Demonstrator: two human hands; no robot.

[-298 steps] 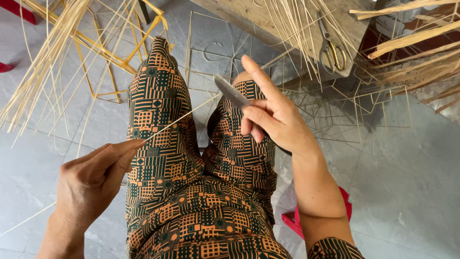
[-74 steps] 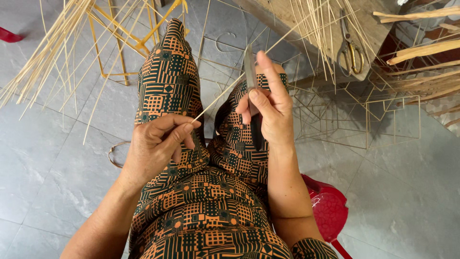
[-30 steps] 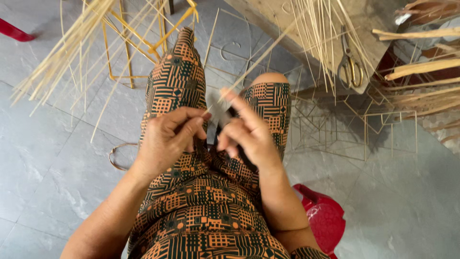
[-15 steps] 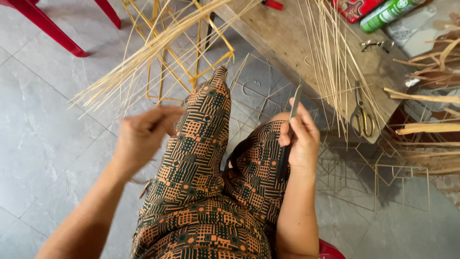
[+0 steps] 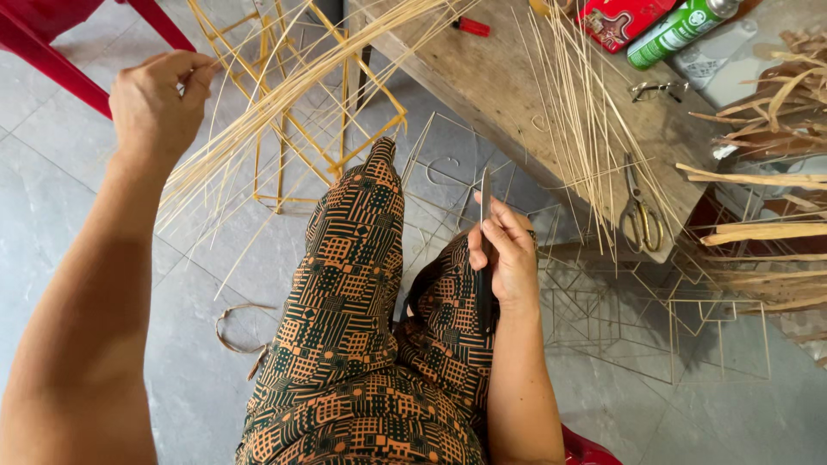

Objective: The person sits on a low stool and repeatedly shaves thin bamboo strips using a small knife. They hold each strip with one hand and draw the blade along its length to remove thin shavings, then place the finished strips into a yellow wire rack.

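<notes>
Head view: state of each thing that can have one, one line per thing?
Left hand: raised, fingers pinched shut on a thin pale bamboo strip.
Right hand: closed on a flat grey metal knife, blade up, resting on knee.
Yellow-handled scissors: shut, lying on the wooden bench.
Green spray can: lying on its side.
Wire-rimmed glasses: unfolded, on bench.

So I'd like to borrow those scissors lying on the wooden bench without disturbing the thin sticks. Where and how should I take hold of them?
Probably by the looped handles of the scissors, at the bench edge nearest the person. Come from that near edge: the blades point away up the bench and lie among the thin sticks, while the loops lie clear of most of them.
</notes>
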